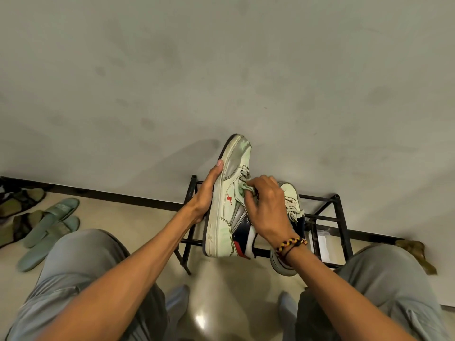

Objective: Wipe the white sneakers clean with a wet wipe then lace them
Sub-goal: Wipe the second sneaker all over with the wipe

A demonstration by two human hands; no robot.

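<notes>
1. Above the near-left corner of the black metal shoe rack (341,217), a white sneaker (225,212) is held in the air, toe pointing away toward the wall and its side turned up to the camera.
2. That sneaker has a grey toe panel, dark stitched outlines, a small red logo on the side, navy and red panels by the heel, a dark outsole edge and grey laces near the toe; its white leather looks dull and smudged, most of all on the toe cap.
3. Left of the rack's corner post, the left hand (205,195) cups the sneaker from the sole side, the palm against the sole and the thumb lying along the edge toward the toe.
4. Over the rack's left half, the right hand (267,207) has its fingers curled, pinching a bunched pale wet wipe (245,188) against the upper just beside the laces; a beaded bracelet (290,246) circles its wrist.
5. On the rack's top, partly hidden behind the right hand, lies the second sneaker (289,195), white with loose laces, its heel hanging over the near rail.
6. Well to the left of the rack, grey-green slippers (49,225) lie on the floor.
</notes>
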